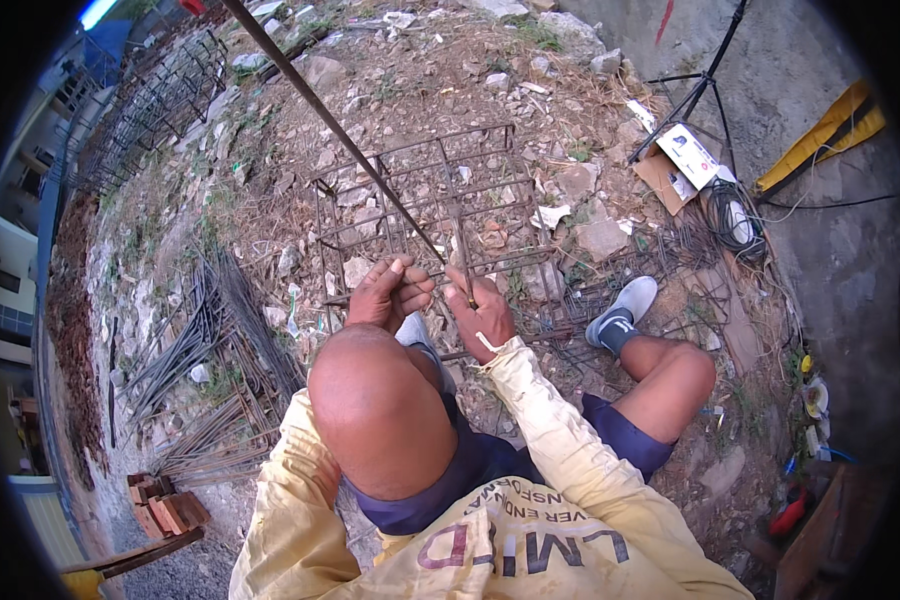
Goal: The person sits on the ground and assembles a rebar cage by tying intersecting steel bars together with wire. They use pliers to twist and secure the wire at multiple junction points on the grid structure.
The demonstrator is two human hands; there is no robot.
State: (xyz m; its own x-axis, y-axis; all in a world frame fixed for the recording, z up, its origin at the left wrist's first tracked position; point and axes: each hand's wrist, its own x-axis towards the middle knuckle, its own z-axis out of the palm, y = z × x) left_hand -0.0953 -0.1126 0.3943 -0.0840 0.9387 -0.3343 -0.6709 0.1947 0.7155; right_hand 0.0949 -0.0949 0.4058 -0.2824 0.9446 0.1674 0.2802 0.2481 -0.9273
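A cage of rusty steel bars (445, 147) lies on the stony ground in front of me, its near edge by my hands. My left hand (388, 292) is just beyond my raised left knee, its fingers curled and the thumb pressed in; whatever it may pinch is too small to make out. To its right, my right hand (482, 315) is closed round a slim metal hand tool (462, 250), which points away from me over the cage. A long steel rod (335, 125) slants from the upper left down to between my hands.
Bundled steel bars (205, 340) lie at left, near stacked bricks (167, 508). More cages (160, 110) stand far left. At right are a tripod (705, 78), a white box (688, 153), coiled cable (732, 215) and a yellow strip (820, 140). Rubble and stones (602, 238) cover the ground.
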